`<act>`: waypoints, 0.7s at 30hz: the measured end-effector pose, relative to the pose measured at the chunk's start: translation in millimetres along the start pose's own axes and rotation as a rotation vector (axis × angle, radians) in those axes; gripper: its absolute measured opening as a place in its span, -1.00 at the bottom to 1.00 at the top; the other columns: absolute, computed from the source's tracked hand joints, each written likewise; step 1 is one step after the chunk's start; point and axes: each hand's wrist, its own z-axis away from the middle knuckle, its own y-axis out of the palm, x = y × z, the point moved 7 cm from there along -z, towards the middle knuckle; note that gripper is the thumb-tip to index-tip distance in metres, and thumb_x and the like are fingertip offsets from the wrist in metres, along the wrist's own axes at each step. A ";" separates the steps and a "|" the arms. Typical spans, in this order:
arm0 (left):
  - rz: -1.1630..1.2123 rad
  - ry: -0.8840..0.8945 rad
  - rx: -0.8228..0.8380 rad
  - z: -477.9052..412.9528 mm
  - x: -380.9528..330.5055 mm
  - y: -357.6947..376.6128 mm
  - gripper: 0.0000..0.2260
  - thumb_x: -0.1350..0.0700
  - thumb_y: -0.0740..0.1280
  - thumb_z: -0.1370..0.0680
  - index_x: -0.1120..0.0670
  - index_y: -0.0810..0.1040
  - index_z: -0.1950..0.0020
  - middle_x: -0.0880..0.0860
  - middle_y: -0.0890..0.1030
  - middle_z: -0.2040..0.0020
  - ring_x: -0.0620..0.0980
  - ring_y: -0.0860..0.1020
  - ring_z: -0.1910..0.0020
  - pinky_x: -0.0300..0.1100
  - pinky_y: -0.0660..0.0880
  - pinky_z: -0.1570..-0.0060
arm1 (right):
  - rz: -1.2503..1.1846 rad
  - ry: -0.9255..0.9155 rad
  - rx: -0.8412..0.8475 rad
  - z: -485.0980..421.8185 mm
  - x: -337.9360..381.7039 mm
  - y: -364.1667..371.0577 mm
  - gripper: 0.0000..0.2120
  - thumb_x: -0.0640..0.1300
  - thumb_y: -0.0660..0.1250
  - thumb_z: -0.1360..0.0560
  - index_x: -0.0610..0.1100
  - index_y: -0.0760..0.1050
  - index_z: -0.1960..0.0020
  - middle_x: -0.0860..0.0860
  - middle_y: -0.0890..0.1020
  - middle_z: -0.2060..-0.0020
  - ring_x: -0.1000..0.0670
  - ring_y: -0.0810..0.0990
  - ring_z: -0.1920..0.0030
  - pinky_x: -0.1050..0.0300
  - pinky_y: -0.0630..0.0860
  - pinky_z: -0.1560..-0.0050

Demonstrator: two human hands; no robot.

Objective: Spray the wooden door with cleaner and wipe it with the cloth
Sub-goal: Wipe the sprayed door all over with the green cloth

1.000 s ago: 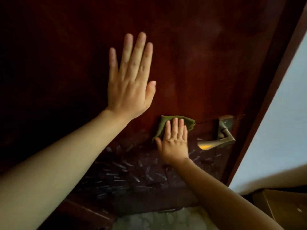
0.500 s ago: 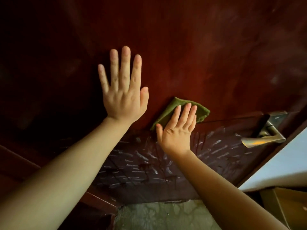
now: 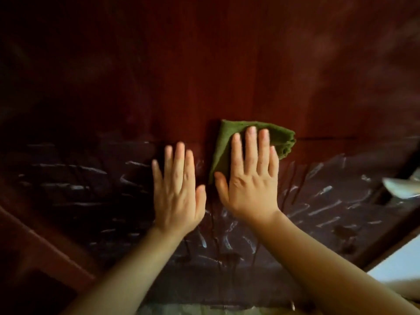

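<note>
olive-green cloth on dark reddish-brown door with whitish streaks.

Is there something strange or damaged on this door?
Yes. The lower part of the door is covered by a wrinkled dark film with whitish creases, and dark drips run down it below the green cloth.

Both forearms come up from the bottom of the frame bare, with no sleeve over them. The left hand and right hand are ungloved, with short, plain nails.
</note>
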 end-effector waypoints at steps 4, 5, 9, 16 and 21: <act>-0.087 -0.048 -0.115 40.1 0.4 46.9 -0.29 -0.04 0.12 -0.57 0.17 -0.13 -0.60 0.21 0.00 -0.60 0.16 -0.15 -0.59 0.22 -0.07 -0.52 | 0.054 -0.243 -0.006 80.5 6.4 46.3 -0.16 0.15 0.25 -0.49 -0.12 -0.07 -0.60 -0.10 -0.01 -0.58 -0.11 -0.14 -0.59 -0.01 -0.16 -0.55; -0.092 -0.051 -0.166 42.2 1.0 48.5 -0.31 -0.04 0.11 -0.57 0.18 -0.10 -0.60 0.20 0.00 -0.60 0.16 -0.12 -0.59 0.22 -0.06 -0.53 | 0.075 -0.323 0.011 108.8 8.6 61.0 -0.14 0.15 0.27 -0.45 -0.12 -0.04 -0.60 -0.11 -0.02 -0.59 -0.11 -0.13 -0.59 -0.01 -0.15 -0.55; -0.130 -0.056 -0.250 44.5 1.9 48.8 -0.32 -0.05 0.10 -0.55 0.19 -0.03 -0.60 0.18 -0.03 -0.61 0.15 -0.07 -0.60 0.19 -0.06 -0.54 | 0.099 -0.440 0.022 172.4 10.2 93.4 -0.12 0.19 0.28 -0.41 -0.12 0.03 -0.59 -0.09 -0.04 -0.60 -0.09 -0.07 -0.59 0.00 -0.10 -0.54; -0.161 -0.066 -0.259 45.9 2.8 46.9 -0.30 -0.03 0.07 -0.53 0.18 -0.07 -0.61 0.16 -0.06 -0.62 0.12 -0.10 -0.60 0.17 -0.04 -0.55 | 0.083 0.067 -0.391 -14.9 -7.1 -21.3 -0.34 0.10 0.00 -0.59 -0.15 0.00 -0.60 -0.16 0.02 -0.59 -0.16 -0.05 -0.59 -0.07 -0.04 -0.55; -0.146 -0.047 -0.250 48.0 2.1 48.5 -0.31 -0.01 0.10 -0.53 0.19 -0.04 -0.61 0.15 -0.03 -0.62 0.12 -0.09 -0.60 0.15 -0.07 -0.55 | 0.165 -0.217 -0.222 20.5 15.1 8.2 -0.31 0.09 0.08 -0.56 -0.14 0.00 -0.60 -0.16 0.02 -0.59 -0.17 -0.06 -0.59 -0.09 -0.05 -0.55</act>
